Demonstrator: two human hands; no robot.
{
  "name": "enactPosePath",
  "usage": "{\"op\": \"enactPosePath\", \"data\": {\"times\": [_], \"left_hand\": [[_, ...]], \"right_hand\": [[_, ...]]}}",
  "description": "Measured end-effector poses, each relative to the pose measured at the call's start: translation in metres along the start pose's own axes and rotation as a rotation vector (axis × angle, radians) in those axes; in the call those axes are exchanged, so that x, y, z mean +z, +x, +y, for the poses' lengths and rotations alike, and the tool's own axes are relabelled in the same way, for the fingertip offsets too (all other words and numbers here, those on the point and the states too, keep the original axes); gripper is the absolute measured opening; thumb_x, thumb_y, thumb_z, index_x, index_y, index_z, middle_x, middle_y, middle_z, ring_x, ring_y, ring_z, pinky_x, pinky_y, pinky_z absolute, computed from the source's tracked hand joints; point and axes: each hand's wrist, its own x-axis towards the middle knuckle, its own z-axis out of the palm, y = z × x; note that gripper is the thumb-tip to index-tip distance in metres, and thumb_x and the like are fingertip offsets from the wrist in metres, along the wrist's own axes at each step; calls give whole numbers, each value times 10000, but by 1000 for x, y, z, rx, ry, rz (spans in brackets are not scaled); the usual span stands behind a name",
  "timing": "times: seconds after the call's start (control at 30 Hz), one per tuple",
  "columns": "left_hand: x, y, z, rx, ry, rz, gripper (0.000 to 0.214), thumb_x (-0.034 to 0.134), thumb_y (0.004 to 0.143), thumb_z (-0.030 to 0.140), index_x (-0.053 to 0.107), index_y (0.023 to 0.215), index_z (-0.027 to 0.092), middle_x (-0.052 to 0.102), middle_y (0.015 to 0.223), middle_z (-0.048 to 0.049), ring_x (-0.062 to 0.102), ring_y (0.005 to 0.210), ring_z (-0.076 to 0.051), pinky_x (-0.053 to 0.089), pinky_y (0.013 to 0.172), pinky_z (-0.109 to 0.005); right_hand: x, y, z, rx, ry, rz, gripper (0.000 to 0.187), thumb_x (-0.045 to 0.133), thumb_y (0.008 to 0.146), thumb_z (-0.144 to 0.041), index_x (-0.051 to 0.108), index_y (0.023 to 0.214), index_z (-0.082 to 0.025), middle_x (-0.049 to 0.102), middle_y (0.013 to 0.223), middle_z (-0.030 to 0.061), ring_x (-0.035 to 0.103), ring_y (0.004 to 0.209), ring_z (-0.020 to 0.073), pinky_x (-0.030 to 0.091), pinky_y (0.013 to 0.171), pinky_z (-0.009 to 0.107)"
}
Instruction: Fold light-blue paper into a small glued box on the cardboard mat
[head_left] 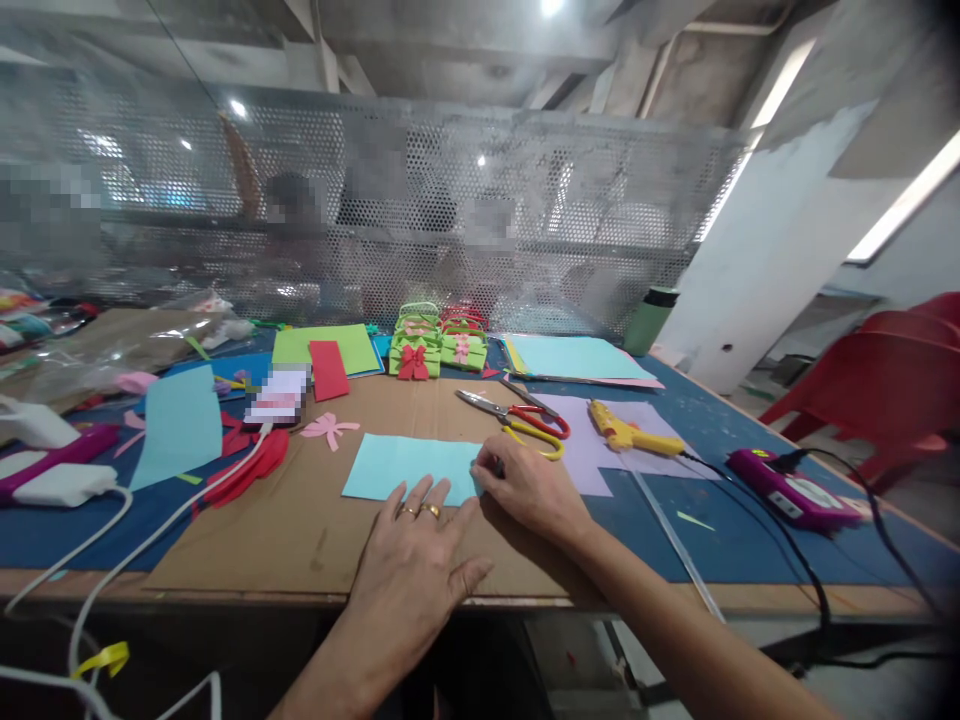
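Observation:
A light blue paper sheet (397, 465) lies flat on a brown cardboard mat (300, 530). My left hand (416, 560) rests flat with fingers spread, its fingertips on the sheet's near edge; two rings show on it. My right hand (525, 485) is curled at the sheet's right edge, fingers pinched on that edge. Just beyond my right hand lie scissors (517, 415) with red and yellow handles, and a yellow glue gun (626, 430) on a lilac sheet (600, 440).
Small green paper bags (435, 345) with bows stand at the back. Green and red sheets (322, 355), a pale blue stack (574, 360), a standing blue sheet (176, 425), a pink bow (328, 428), white cables (112, 560), a magenta device (791, 490) and a clear ruler (675, 540) surround the mat.

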Motion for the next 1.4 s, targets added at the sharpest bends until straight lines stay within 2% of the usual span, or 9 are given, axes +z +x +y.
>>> {"op": "enactPosePath", "data": {"times": [0.17,0.33,0.47,0.7,0.9,1.0,1.13,1.23,1.4], "left_hand": [[-1,1,-1,-12,-26,-8,494,467,944,577,597,1326,292,602,1355,-110,512,1287,-315,390,1067,-561],[3,0,-2,-19,-13,-18,513,435,952,590,567,1359,306,579,1386,-107,490,1308,-315,371,1081,-566],[9,-2,-3,-15,6,-11,532,416,950,611,555,1370,315,576,1390,-102,489,1309,-307,364,1088,-559],[11,-3,-3,1,16,20,528,415,952,608,539,1379,323,587,1378,-90,497,1301,-297,365,1084,-548],[10,-1,-3,7,23,49,521,431,949,603,564,1357,308,600,1358,-91,505,1290,-296,370,1081,-538],[9,-2,-3,3,18,44,512,427,954,595,563,1355,308,599,1361,-87,501,1297,-288,370,1086,-534],[9,-3,-3,1,16,50,508,428,951,599,570,1344,309,596,1365,-86,498,1302,-284,370,1092,-532],[10,-2,-2,6,20,54,513,432,952,596,565,1351,302,603,1355,-93,499,1301,-281,367,1096,-529],[10,-2,-3,11,18,38,510,424,957,588,577,1343,292,597,1364,-98,500,1302,-293,373,1090,-541]], "right_hand": [[-3,-21,1,-197,-82,142,205,426,955,-90,605,1019,-168,588,1021,75,551,858,176,388,738,297],[-4,-45,-2,-372,-271,61,190,454,984,-185,623,898,-181,589,943,77,494,887,221,359,819,369],[-5,-47,-6,-354,-332,2,205,450,994,-204,617,877,-186,586,879,63,494,861,217,345,822,377],[-4,-43,-5,-362,-288,-30,170,465,983,-176,606,890,-172,606,943,75,502,901,215,346,848,368],[-6,-42,-8,-313,-256,-78,167,463,963,-150,579,845,-168,585,896,74,489,825,204,359,767,338],[-8,-42,-11,-310,-257,-74,144,457,960,-152,601,944,-160,586,928,81,494,854,214,359,780,344],[-9,-40,-11,-301,-278,-49,253,461,950,-132,577,1174,-158,581,981,86,493,914,230,350,804,352],[-10,-39,-11,-285,-297,-79,189,481,945,-134,614,1072,-180,569,958,71,486,883,220,336,756,341],[-11,-36,-16,-312,-322,-72,190,484,948,-136,615,1079,-176,569,975,72,477,868,215,338,762,346]]}}
